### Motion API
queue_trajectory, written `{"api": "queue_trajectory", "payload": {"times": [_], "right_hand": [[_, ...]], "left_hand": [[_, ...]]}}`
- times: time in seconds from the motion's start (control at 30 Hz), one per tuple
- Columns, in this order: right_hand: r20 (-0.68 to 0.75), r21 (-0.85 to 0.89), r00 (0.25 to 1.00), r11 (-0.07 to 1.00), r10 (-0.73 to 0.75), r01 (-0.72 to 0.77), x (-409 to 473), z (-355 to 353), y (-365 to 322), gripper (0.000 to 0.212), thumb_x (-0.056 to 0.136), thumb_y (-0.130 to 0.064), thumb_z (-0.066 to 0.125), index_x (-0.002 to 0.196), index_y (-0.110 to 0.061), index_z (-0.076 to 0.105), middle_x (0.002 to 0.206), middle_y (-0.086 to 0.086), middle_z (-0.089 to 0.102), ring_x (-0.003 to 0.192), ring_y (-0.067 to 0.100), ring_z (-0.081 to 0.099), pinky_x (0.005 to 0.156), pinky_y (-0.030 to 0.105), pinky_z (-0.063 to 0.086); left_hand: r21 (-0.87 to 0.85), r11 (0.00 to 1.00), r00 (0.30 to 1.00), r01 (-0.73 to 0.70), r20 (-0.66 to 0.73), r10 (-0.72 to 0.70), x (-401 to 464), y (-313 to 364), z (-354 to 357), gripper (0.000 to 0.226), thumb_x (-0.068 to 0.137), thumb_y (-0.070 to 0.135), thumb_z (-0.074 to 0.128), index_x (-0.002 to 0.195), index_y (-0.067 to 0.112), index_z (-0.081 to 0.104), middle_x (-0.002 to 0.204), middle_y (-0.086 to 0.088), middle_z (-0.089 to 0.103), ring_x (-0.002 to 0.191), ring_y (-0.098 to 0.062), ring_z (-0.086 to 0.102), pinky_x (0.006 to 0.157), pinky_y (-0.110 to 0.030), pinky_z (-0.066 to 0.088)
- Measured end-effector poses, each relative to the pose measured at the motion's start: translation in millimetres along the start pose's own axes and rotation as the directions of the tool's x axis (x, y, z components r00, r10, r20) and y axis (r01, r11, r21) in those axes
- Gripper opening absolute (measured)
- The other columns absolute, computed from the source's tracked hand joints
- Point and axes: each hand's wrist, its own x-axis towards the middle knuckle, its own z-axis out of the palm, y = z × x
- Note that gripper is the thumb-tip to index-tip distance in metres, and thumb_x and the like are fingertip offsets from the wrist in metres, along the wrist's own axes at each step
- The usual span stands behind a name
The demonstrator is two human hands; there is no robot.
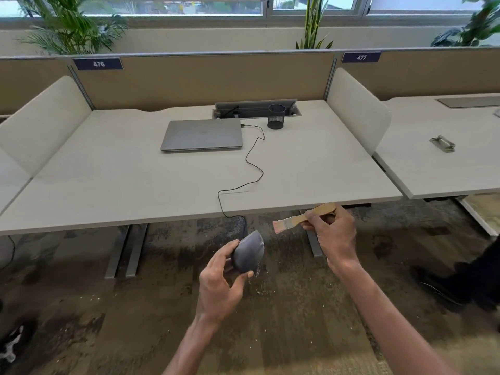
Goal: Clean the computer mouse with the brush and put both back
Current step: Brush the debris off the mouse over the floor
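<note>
One head-worn wide-angle view: you look forward and down over the desk (pixel 108 169) edge, your hands close below, the windows (pixel 189 6) far at the top.

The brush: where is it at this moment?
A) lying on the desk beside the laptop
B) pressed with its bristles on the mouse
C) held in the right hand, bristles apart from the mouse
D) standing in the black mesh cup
C: the right hand grips the wooden handle of the brush, and its bristles stay apart from the mouse, which the left hand holds below the desk edge.
</note>
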Motion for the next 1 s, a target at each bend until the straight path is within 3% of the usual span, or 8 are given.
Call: {"api": "queue_trajectory", "payload": {"times": [0.13,0.33,0.57,0.77,0.93,1.0], "right_hand": [[0.105,-0.018,0.994,1.000,-0.008,0.010,-8,2,-2,0.006,0.091,-0.007,0.074,0.092,-0.009,0.069,0.084,0.007,0.077,0.071,0.016,0.078,0.062,0.019,0.061],[0.269,-0.053,0.963,0.998,-0.025,0.040,-15,6,-2,0.011,0.089,-0.011,0.077,0.096,-0.016,0.070,0.089,0.005,0.078,0.078,0.016,0.079,0.065,0.019,0.061],[0.163,-0.217,0.986,0.973,-0.039,0.074,-5,7,1,0.011,0.091,-0.014,0.076,0.092,-0.022,0.068,0.089,0.002,0.077,0.078,0.015,0.079,0.075,0.030,0.064],[0.163,-0.037,0.987,0.999,-0.011,0.017,-5,10,-2,0.007,0.091,-0.007,0.074,0.096,-0.007,0.069,0.087,0.006,0.078,0.079,0.019,0.079,0.068,0.023,0.063],[0.156,-0.220,0.988,0.975,-0.006,0.041,-2,11,2,0.010,0.092,-0.011,0.075,0.098,-0.008,0.069,0.088,0.008,0.076,0.081,0.024,0.078,0.077,0.041,0.066],[0.127,-0.247,0.992,0.968,-0.020,0.051,-1,8,0,0.012,0.092,-0.011,0.075,0.101,-0.008,0.068,0.091,0.008,0.076,0.081,0.021,0.078,0.078,0.042,0.066]], "left_hand": [[-0.038,0.999,0.999,0.035,-0.027,-0.036,2,3,-1,0.075,0.065,0.002,0.094,0.132,0.006,0.062,0.123,-0.006,0.069,0.103,-0.015,0.073,0.085,-0.027,0.062],[-0.082,0.994,0.997,0.068,-0.038,-0.071,1,8,0,0.074,0.066,0.003,0.093,0.133,0.005,0.061,0.123,-0.007,0.069,0.106,-0.018,0.073,0.085,-0.031,0.063],[-0.145,0.983,0.991,0.109,-0.057,-0.119,-1,10,-4,0.073,0.067,0.008,0.092,0.133,0.006,0.061,0.120,-0.008,0.070,0.100,-0.016,0.075,0.084,-0.032,0.063],[-0.197,0.971,0.987,0.133,-0.058,-0.147,-1,12,-4,0.073,0.067,0.011,0.091,0.133,0.010,0.061,0.120,-0.001,0.071,0.101,-0.010,0.075,0.085,-0.029,0.062],[-0.240,0.958,0.983,0.157,-0.056,-0.175,-2,14,-5,0.072,0.066,0.021,0.088,0.131,0.020,0.060,0.122,-0.003,0.070,0.102,-0.009,0.075,0.085,-0.028,0.062],[-0.242,0.957,0.982,0.162,-0.058,-0.181,-3,13,-4,0.071,0.066,0.018,0.089,0.131,0.020,0.059,0.121,-0.003,0.071,0.101,-0.008,0.075,0.085,-0.028,0.062]]}}
